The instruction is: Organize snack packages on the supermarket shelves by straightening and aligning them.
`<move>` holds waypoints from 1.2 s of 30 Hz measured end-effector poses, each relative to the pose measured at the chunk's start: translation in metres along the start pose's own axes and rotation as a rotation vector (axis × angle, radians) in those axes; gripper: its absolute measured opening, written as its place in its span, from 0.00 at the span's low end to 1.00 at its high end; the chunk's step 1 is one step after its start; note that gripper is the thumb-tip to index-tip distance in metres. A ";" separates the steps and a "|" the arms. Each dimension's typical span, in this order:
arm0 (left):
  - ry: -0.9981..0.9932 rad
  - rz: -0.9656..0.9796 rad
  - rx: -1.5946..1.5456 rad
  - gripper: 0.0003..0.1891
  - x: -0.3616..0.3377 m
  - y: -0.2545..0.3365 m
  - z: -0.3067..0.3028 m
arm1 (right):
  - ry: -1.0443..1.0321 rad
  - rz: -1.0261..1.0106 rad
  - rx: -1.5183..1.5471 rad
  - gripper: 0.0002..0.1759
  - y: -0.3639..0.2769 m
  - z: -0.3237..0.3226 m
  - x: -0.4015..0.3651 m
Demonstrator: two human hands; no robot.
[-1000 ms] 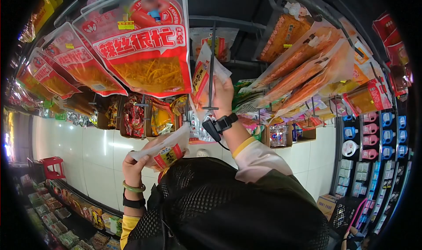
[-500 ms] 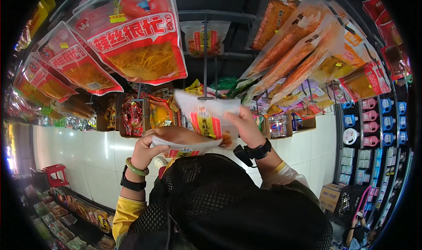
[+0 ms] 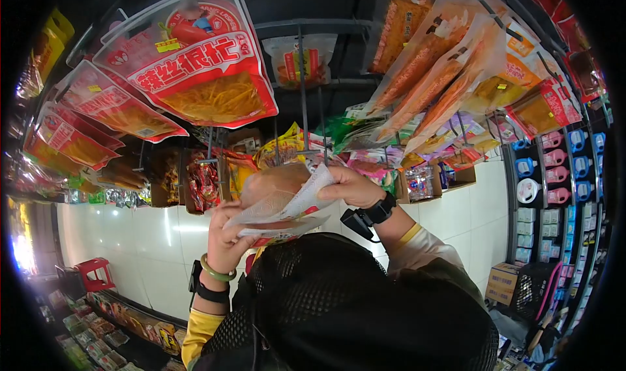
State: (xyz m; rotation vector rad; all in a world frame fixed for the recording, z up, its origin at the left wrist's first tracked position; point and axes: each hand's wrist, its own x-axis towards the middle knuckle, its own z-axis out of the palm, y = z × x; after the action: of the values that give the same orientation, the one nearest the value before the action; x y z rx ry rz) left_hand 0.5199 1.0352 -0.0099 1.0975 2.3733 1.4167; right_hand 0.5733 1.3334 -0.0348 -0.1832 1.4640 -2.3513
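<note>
My left hand (image 3: 229, 232), with a green bangle and a black band at the wrist, pinches the lower left edges of some clear and white snack packets (image 3: 280, 204). A brownish round food shows through the upper one. My right hand (image 3: 352, 187), wearing a black wrist device, grips the right side of the packets, thumb on top. The packets overlap at a tilt, and their printed fronts are mostly hidden. Just above them, bare metal hooks (image 3: 305, 103) stick out from the rack.
Large red snack bags (image 3: 202, 64) hang at the upper left, long orange packets (image 3: 430, 64) at the upper right. Boxes of small snacks (image 3: 202, 182) stand below the rack. Bottle shelves (image 3: 554, 175) are on the right. A red stool (image 3: 95, 274) and a carton (image 3: 502, 283) are lower down.
The packets have come together between my hands, and the yellow and red label that faced up is now hidden. My right hand has shifted slightly down and left. The view has moved slightly.
</note>
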 end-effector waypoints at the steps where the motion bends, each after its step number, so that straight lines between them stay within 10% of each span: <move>1: 0.013 0.000 0.093 0.12 -0.004 0.004 -0.002 | 0.005 0.014 0.021 0.16 0.002 0.000 0.005; 8: 0.146 0.007 0.255 0.09 -0.032 0.007 -0.004 | -0.018 -0.057 -0.088 0.12 0.016 -0.042 0.049; 16: 0.445 -0.366 0.243 0.07 -0.100 0.002 -0.014 | 0.910 -0.142 0.041 0.28 0.009 -0.114 0.148; 25: 0.636 -0.587 0.316 0.08 -0.147 0.028 -0.006 | 1.114 -0.549 -0.075 0.50 -0.037 -0.203 0.226; 36: 0.691 -0.643 0.330 0.09 -0.140 0.028 -0.007 | 0.992 -0.590 -0.485 0.11 -0.005 -0.112 0.173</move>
State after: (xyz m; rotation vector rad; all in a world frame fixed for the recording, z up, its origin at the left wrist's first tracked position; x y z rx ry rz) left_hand 0.6310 0.9451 -0.0135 -0.2231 3.0741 1.3012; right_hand 0.3783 1.3655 -0.0955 0.6095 2.7521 -2.5955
